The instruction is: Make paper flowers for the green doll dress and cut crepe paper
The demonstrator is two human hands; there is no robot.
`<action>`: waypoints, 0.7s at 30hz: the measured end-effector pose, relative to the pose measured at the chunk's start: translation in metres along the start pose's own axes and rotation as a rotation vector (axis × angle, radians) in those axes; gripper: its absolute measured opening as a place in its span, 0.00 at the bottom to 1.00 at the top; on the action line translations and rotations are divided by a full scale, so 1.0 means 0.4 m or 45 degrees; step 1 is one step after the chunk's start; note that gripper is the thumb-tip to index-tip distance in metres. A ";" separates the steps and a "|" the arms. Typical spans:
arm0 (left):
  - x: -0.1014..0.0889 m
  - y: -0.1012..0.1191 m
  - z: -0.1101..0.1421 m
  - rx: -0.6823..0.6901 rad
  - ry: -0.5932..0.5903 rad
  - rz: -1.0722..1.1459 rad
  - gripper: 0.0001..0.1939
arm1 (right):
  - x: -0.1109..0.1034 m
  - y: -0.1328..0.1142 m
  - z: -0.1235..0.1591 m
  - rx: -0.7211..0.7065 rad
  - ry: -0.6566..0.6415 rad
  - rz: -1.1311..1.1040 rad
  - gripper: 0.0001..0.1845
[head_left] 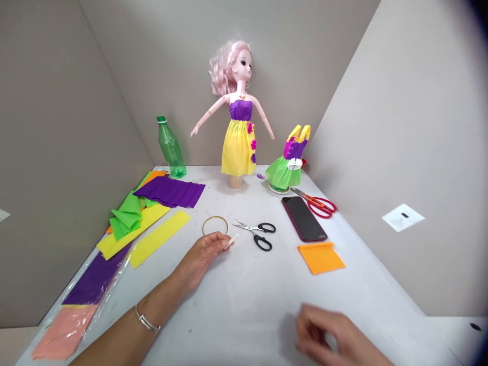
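Strip point(233, 239), small and white: in the head view we list it pinched by the left hand point(204, 255), midway between the table's point(229, 315) side edges, near gold ring point(215, 217) and black-handled scissors point(251, 229). Right hand point(328, 330): curled, blurred, in from the right edge; whether grasping, we cannot tell.

Open white tabletop point(244, 315) spans the lower centre, between the left hand point(204, 256) and right hand point(324, 330); black-handled scissors point(251, 229) and a gold hoop point(214, 217) obstruct the centre, a smartphone point(304, 218) the right.
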State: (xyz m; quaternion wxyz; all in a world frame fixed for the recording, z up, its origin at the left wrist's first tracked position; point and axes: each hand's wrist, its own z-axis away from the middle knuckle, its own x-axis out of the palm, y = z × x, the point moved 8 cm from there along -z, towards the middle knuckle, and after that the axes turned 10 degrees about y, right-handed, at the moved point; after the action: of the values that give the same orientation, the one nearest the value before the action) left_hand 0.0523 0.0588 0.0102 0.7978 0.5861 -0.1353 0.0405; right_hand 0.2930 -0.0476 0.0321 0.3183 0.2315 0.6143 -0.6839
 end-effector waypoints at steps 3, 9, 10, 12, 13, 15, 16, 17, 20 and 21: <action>0.001 0.002 -0.002 0.025 0.010 -0.035 0.08 | 0.035 -0.118 -0.141 -0.147 -0.053 -0.359 0.07; -0.004 0.005 -0.004 0.068 0.008 -0.091 0.08 | 0.099 -0.247 -0.316 -0.190 -0.074 -0.804 0.10; -0.004 0.004 -0.004 0.065 0.007 -0.102 0.08 | 0.109 -0.246 -0.326 -0.175 -0.086 -0.834 0.09; -0.002 0.006 -0.003 0.065 0.013 -0.112 0.10 | 0.123 -0.230 -0.338 -0.125 -0.101 -0.887 0.08; -0.002 0.009 -0.002 0.070 0.018 -0.103 0.11 | 0.125 -0.220 -0.341 -0.101 -0.099 -0.905 0.09; 0.001 0.013 -0.002 0.069 0.023 -0.040 0.14 | 0.121 -0.199 -0.344 -0.073 -0.062 -0.922 0.09; 0.002 0.014 -0.001 0.058 0.016 0.005 0.15 | 0.117 -0.191 -0.346 -0.068 -0.039 -0.926 0.09; 0.005 0.012 -0.001 0.036 0.003 0.048 0.15 | 0.113 -0.184 -0.347 -0.068 -0.015 -0.930 0.09; 0.014 -0.003 0.000 -0.061 -0.066 0.105 0.14 | 0.108 -0.175 -0.350 -0.083 0.017 -0.932 0.10; 0.016 -0.006 0.000 -0.073 -0.085 0.100 0.13 | 0.110 -0.175 -0.350 -0.095 0.018 -0.929 0.09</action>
State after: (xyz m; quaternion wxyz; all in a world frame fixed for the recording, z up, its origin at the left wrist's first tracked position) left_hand 0.0589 0.0574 0.0099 0.8073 0.5581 -0.1859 0.0485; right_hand 0.2019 0.0869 0.0302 0.0573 -0.0098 0.6832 -0.7279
